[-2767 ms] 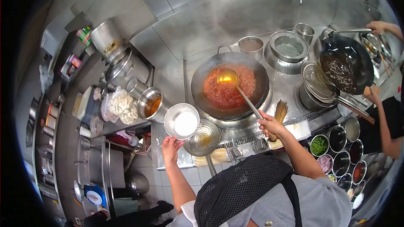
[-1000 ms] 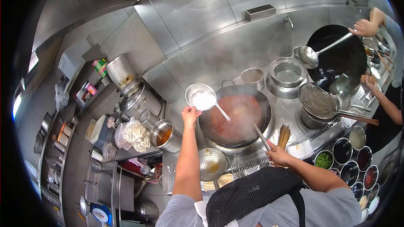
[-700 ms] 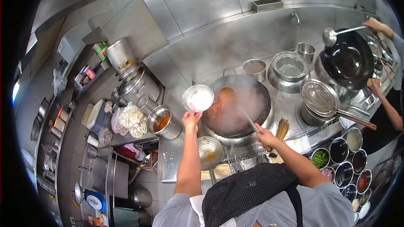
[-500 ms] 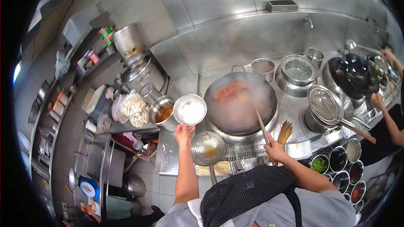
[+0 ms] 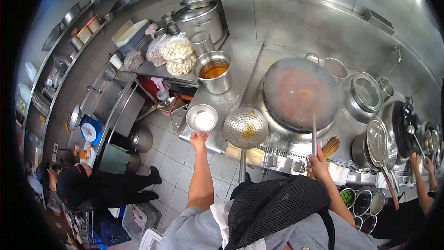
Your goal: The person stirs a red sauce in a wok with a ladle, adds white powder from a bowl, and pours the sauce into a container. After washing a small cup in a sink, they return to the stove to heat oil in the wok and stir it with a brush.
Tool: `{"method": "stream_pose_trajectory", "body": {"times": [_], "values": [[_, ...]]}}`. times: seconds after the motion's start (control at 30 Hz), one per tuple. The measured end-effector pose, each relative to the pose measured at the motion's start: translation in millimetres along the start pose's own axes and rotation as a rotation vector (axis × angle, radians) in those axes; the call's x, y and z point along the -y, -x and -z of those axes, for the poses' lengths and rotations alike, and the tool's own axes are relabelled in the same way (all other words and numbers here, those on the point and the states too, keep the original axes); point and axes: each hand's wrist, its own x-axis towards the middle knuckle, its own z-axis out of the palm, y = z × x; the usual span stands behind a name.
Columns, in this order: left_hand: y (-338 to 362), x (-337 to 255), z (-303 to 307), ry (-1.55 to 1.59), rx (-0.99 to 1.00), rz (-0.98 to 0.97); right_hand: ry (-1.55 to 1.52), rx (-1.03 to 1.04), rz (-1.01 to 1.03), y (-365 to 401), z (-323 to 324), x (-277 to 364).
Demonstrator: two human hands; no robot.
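My left hand (image 5: 199, 140) grips the near rim of a metal bowl (image 5: 202, 118), which is over the front left edge of the counter. The inside of the bowl shines white. My right hand (image 5: 317, 164) is closed round the handle of a ladle (image 5: 314, 129); its head reaches into the large wok (image 5: 296, 93), blurred by steam. Reddish food shows through the steam. Between my hands lies a perforated strainer (image 5: 245, 127) with orange bits in it, its handle toward me.
A pot of amber liquid (image 5: 214, 70) stands behind the bowl. Right of the wok are a bamboo brush (image 5: 331, 146) and a mesh strainer (image 5: 379, 141). A person in black (image 5: 88, 185) is at the lower left; another person's hands (image 5: 418, 161) work at the far right.
The view has swung left. My left hand has brought the bowl away from the amber pot, toward the counter's front edge. My right hand still holds the ladle in the wok.
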Motion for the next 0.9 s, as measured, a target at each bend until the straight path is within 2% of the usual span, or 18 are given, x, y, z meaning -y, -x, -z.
{"method": "stream_pose_trajectory", "body": {"times": [0.03, 0.07, 0.13, 0.17, 0.23, 0.27, 0.33, 0.37, 0.4, 0.47, 0.53, 0.57, 0.6, 0.67, 0.7, 0.77, 0.83, 0.9], "values": [[-6.0, 3.7, 4.9, -0.02, -0.017, -0.002, -0.301, 0.104, -0.171, 6.7, -6.7, 15.1], [-10.3, 8.1, 10.1, -0.025, -0.014, 0.004, -0.304, 0.096, -0.175, -8.5, 4.8, 18.1], [-19.6, 17.4, 18.4, 0.042, -0.046, 0.063, -0.876, 0.381, -0.414, -54.5, 40.4, 15.9], [-30.2, 31.7, 30.8, 0.068, -0.026, 0.078, -0.891, 0.361, -0.406, -65.9, 37.2, 13.6], [-27.8, 37.6, 44.8, 0.106, 0.023, 0.158, -0.291, 0.189, -0.147, -75.6, 30.2, 11.4], [-25.7, 38.0, 45.2, 0.151, 0.045, 0.219, 0.003, 0.005, -0.031, -66.0, 12.2, 6.7], [2.7, 17.6, 39.7, 0.145, 0.039, 0.274, 0.365, -0.131, 0.134, -48.9, -2.6, -15.0], [17.5, 10.5, 37.4, 0.148, 0.008, 0.321, 0.39, -0.151, 0.211, -42.1, -4.0, -29.4], [26.4, 14.6, 41.1, 0.051, 0.042, 0.299, 0.255, -0.093, 0.178, -29.1, -7.8, -27.4], [45.2, 27.8, 52.4, -0.066, 0.075, 0.261, -0.227, 0.043, -0.093, -0.8, -21.9, 7.7], [62.0, 36.4, 59.3, -0.101, 0.09, 0.253, -0.655, 0.257, -0.316, -25.5, 3.0, 22.0], [68.4, 40.6, 62.7, -0.126, 0.079, 0.248, -0.767, 0.404, -0.378, -52.9, 26.7, 18.0], [74.6, 43.6, 64.0, -0.151, 0.064, 0.244, -0.797, 0.431, -0.35, -64.8, 35.4, 23.3], [82.5, 44.9, 64.7, -0.188, 0.056, 0.232, -0.295, 0.217, -0.161, -70.7, 25.0, 32.7], [84.4, 42.2, 65.5, -0.262, 0.095, 0.163, -0.296, 0.211, -0.158, -68.5, 23.4, 26.2], [89.9, 33.4, 67.4, -0.366, 0.169, 0.022, -0.057, 0.052, 0.009, -53.9, 15.9, -10.8], [84.1, 38.2, 87.2, -0.406, 0.17, -0.007, 0.184, -0.106, 0.181, -42.7, 6.7, -44.1], [77.5, 59.6, 116.0, -0.437, 0.132, 0.007, 0.31, -0.187, 0.279, -36.5, 0.5, -28.1]]}}
